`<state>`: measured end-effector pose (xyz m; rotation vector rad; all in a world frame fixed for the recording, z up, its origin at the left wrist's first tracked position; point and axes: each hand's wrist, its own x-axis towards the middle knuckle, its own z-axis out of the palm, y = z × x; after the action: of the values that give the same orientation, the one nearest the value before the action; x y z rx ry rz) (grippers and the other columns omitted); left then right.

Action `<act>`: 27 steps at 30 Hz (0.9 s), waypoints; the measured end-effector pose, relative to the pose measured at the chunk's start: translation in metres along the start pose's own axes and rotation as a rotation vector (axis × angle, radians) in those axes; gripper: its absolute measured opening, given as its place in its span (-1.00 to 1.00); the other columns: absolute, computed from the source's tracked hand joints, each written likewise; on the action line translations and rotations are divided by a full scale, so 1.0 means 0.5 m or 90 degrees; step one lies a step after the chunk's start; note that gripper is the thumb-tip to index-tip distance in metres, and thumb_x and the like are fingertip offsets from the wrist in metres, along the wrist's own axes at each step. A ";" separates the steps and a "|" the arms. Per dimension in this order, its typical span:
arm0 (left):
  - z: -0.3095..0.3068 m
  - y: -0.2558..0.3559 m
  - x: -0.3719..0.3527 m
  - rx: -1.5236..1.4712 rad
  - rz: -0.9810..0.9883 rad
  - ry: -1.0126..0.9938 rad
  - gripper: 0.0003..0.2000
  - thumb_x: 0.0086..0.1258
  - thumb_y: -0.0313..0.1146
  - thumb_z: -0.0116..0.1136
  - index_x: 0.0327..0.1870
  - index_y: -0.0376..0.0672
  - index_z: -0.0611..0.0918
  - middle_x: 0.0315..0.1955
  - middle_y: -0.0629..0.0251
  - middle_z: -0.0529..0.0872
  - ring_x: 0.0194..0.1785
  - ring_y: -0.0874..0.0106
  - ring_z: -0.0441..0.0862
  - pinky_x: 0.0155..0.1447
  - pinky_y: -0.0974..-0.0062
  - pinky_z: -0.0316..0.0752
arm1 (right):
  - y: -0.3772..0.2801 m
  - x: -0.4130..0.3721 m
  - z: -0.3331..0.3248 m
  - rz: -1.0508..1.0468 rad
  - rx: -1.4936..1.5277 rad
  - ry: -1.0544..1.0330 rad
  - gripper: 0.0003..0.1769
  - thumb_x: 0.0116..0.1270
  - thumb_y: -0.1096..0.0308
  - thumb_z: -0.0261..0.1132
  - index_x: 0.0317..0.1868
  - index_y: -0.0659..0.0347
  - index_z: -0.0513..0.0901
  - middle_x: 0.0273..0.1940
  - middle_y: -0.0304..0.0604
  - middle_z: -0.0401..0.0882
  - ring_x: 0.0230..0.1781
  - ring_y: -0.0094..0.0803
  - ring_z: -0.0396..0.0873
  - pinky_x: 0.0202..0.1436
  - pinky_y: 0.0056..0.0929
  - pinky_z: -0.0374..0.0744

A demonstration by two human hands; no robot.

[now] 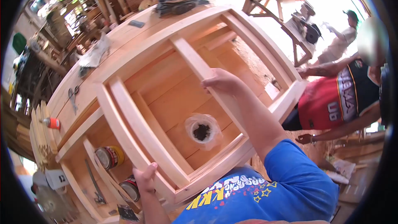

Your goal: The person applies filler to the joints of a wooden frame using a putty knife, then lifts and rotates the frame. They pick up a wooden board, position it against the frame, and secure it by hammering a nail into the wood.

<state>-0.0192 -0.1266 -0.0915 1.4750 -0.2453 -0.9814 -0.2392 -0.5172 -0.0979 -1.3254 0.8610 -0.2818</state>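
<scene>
A large pale wooden frame [132,59] with inner bars lies tilted across the workbench in front of me. My right hand [224,82] is wrapped around its middle crossbar [188,54]. At the frame's near left corner, my left hand [145,177] grips the outer side rail, thumb on top and the other fingers partly hidden. Through the frame's opening I see a clear plastic bag [216,130] around a container of dark contents [201,132]. Beside the left hand, two paint cans [109,157] show within another wooden frame [92,118].
On the bench [66,74] lie scissors [73,96], a dark power tool [181,1], crumpled plastic [95,54] and a small orange-red container [52,123]. A person in a red and black jersey [323,99] stands close at right, one hand near the frame's corner. Another person [344,37] is farther back.
</scene>
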 end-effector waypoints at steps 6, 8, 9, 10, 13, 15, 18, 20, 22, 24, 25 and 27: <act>0.008 -0.008 0.001 0.003 0.026 0.007 -0.24 0.11 -0.47 0.32 0.43 -0.43 0.36 0.17 0.06 0.58 0.20 0.23 0.61 0.36 0.32 0.48 | 0.016 -0.002 0.003 -0.007 -0.026 0.077 -0.58 0.13 0.26 0.47 -0.07 0.36 0.64 -0.35 -0.17 0.68 -0.41 -0.45 0.68 -0.28 -0.45 0.67; 0.012 -0.003 0.002 0.025 0.015 -0.002 -0.21 0.10 -0.43 0.31 0.45 -0.43 0.35 0.21 0.06 0.56 0.26 0.24 0.58 0.40 0.32 0.44 | 0.005 -0.011 0.003 -0.012 -0.032 0.080 -0.59 0.13 0.25 0.47 -0.10 0.36 0.65 -0.35 -0.16 0.68 -0.40 -0.46 0.69 -0.29 -0.45 0.67; 0.013 -0.004 0.004 0.032 0.024 -0.010 -0.21 0.09 -0.42 0.30 0.45 -0.42 0.34 0.19 0.08 0.57 0.25 0.24 0.58 0.39 0.31 0.45 | -0.001 -0.018 0.003 -0.016 -0.036 0.078 -0.60 0.13 0.24 0.47 -0.11 0.36 0.65 -0.35 -0.16 0.69 -0.40 -0.46 0.69 -0.29 -0.45 0.66; 0.015 -0.004 0.006 0.032 0.025 -0.009 -0.21 0.10 -0.42 0.30 0.45 -0.42 0.34 0.19 0.08 0.57 0.25 0.24 0.58 0.39 0.32 0.45 | -0.009 -0.023 0.004 -0.020 -0.040 0.076 -0.60 0.14 0.24 0.47 -0.13 0.36 0.65 -0.35 -0.16 0.69 -0.39 -0.46 0.70 -0.30 -0.46 0.66; 0.009 -0.008 0.004 0.029 0.016 0.002 -0.22 0.10 -0.45 0.29 0.45 -0.43 0.35 0.22 0.05 0.54 0.27 0.23 0.56 0.40 0.32 0.44 | -0.003 -0.017 -0.002 -0.006 -0.065 0.078 -0.61 0.15 0.23 0.45 -0.13 0.34 0.66 -0.36 -0.15 0.70 -0.38 -0.43 0.71 -0.26 -0.42 0.66; 0.006 -0.015 -0.001 0.050 0.030 -0.007 -0.23 0.17 -0.34 0.29 0.48 -0.36 0.35 0.25 0.06 0.53 0.29 0.20 0.53 0.42 0.26 0.42 | -0.001 -0.016 0.002 0.006 -0.072 0.082 -0.61 0.15 0.23 0.45 -0.11 0.33 0.67 -0.36 -0.14 0.71 -0.38 -0.42 0.71 -0.23 -0.40 0.66; -0.045 -0.085 0.001 -0.007 0.062 -0.020 -0.23 0.28 -0.07 0.23 0.52 -0.21 0.36 0.32 0.08 0.51 0.33 0.15 0.48 0.45 0.14 0.39 | -0.005 -0.015 0.000 0.019 -0.085 0.091 -0.60 0.16 0.22 0.45 -0.08 0.32 0.68 -0.35 -0.13 0.71 -0.37 -0.41 0.72 -0.19 -0.37 0.66; -0.042 -0.085 0.007 -0.087 0.015 -0.033 -0.20 0.34 0.09 0.18 0.56 -0.13 0.35 0.38 0.10 0.47 0.38 0.14 0.43 0.47 0.11 0.36 | -0.003 -0.013 0.001 0.021 -0.103 0.093 -0.59 0.18 0.21 0.47 -0.05 0.32 0.68 -0.35 -0.13 0.72 -0.35 -0.41 0.72 -0.18 -0.36 0.66; -0.042 -0.054 0.017 -0.180 -0.097 -0.056 -0.16 0.37 0.21 0.14 0.59 -0.10 0.32 0.45 0.12 0.40 0.43 0.13 0.36 0.51 0.11 0.32 | -0.007 -0.015 0.005 0.030 -0.120 0.095 -0.57 0.20 0.19 0.49 -0.03 0.33 0.69 -0.33 -0.09 0.73 -0.32 -0.36 0.74 -0.16 -0.34 0.66; -0.032 -0.045 0.022 -0.237 -0.141 -0.081 -0.13 0.37 0.29 0.12 0.60 -0.08 0.31 0.48 0.12 0.36 0.45 0.13 0.34 0.51 0.10 0.30 | -0.015 -0.015 0.003 0.016 -0.172 0.099 -0.55 0.21 0.21 0.48 0.00 0.34 0.68 -0.29 -0.07 0.74 -0.31 -0.35 0.74 -0.17 -0.34 0.66; -0.026 -0.048 0.020 -0.245 -0.131 -0.093 -0.12 0.36 0.30 0.11 0.60 -0.08 0.31 0.47 0.13 0.37 0.44 0.13 0.34 0.50 0.09 0.31 | -0.015 -0.013 0.000 -0.001 -0.211 0.101 -0.55 0.21 0.23 0.47 0.02 0.35 0.66 -0.26 -0.07 0.73 -0.31 -0.36 0.73 -0.19 -0.35 0.65; 0.003 -0.024 -0.002 -0.195 -0.086 -0.065 -0.13 0.34 0.29 0.10 0.58 -0.09 0.34 0.42 0.11 0.41 0.40 0.11 0.38 0.45 0.07 0.35 | -0.019 -0.018 0.009 -0.006 -0.244 0.107 -0.54 0.21 0.25 0.46 0.04 0.37 0.65 -0.24 -0.05 0.73 -0.30 -0.36 0.72 -0.20 -0.35 0.64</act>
<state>-0.0258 -0.1246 -0.1015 1.1741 -0.0641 -1.1509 -0.2394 -0.5106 -0.0855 -1.6775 1.0883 -0.2450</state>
